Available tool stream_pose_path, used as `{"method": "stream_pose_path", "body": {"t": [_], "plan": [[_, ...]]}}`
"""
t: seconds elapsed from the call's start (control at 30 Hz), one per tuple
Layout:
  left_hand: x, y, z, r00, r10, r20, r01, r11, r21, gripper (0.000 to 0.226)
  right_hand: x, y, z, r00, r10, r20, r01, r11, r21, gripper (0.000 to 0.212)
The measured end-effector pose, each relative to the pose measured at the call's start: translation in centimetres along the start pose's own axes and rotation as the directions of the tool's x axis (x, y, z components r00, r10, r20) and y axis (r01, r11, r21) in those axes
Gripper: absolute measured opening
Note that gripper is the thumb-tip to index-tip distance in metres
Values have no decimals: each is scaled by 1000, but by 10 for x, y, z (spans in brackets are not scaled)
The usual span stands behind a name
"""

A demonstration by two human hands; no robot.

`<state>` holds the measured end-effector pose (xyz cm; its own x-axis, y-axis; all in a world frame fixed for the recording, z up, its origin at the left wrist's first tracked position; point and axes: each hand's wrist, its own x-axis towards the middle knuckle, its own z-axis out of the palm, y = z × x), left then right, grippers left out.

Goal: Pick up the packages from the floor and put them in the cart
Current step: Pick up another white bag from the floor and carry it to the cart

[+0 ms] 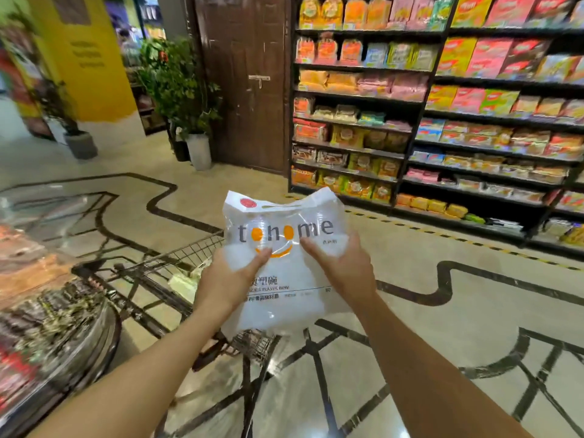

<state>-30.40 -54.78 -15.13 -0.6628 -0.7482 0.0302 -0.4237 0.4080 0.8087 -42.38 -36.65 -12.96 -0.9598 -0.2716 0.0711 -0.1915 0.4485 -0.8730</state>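
Note:
A white and clear plastic package of bowls (284,298), printed with grey and orange letters, is held upright in front of me. My left hand (227,279) grips its left side with the thumb on the front. My right hand (341,270) grips its right side the same way. The package hangs above the near right corner of a wire shopping cart (177,257). A pale item (183,282) lies inside the cart, partly hidden by my left hand. No packages are visible on the floor.
Black shelves (442,121) full of snack packs run along the right. A brown door (246,80) and potted plants (186,99) stand ahead. A curved display counter (47,311) with goods is at my left. Tiled floor (442,327) spreads to the right.

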Motion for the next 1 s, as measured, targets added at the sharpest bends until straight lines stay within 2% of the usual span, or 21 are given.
{"method": "stream_pose_path", "body": {"t": [0.2, 0.3, 0.43, 0.5, 0.63, 0.7, 0.77, 0.87, 1.0], "plan": [[91, -33, 15, 981, -180, -70, 174, 981, -82, 102, 102, -5, 81, 988, -23, 153, 27, 999, -26, 103], [138, -58, 22, 973, -207, -99, 199, 976, -90, 108, 148, -2, 131, 973, -23, 228, 33, 999, -39, 89], [196, -102, 31, 943, -314, -111, 302, 947, -109, 102, 202, 12, 200, 947, 7, 322, 24, 995, -94, 97], [217, -118, 34, 913, -395, -105, 383, 916, -115, 99, 223, 14, 229, 925, 33, 378, 8, 994, -109, 93], [242, -145, 39, 842, -526, -120, 511, 848, -139, 112, 252, 22, 276, 863, 58, 502, -3, 994, -109, 68], [246, -158, 44, 808, -573, -134, 557, 818, -143, 113, 259, 32, 298, 827, 70, 557, -3, 993, -121, 75], [247, -171, 50, 774, -620, -132, 601, 784, -156, 112, 263, 45, 321, 781, 79, 619, 18, 989, -149, 91], [243, -189, 67, 694, -707, -137, 680, 706, -198, 124, 274, 68, 347, 712, 130, 690, 36, 975, -220, 109], [242, -199, 89, 566, -813, -136, 763, 580, -285, 106, 295, 86, 377, 607, 186, 773, 86, 951, -296, 110]]}}
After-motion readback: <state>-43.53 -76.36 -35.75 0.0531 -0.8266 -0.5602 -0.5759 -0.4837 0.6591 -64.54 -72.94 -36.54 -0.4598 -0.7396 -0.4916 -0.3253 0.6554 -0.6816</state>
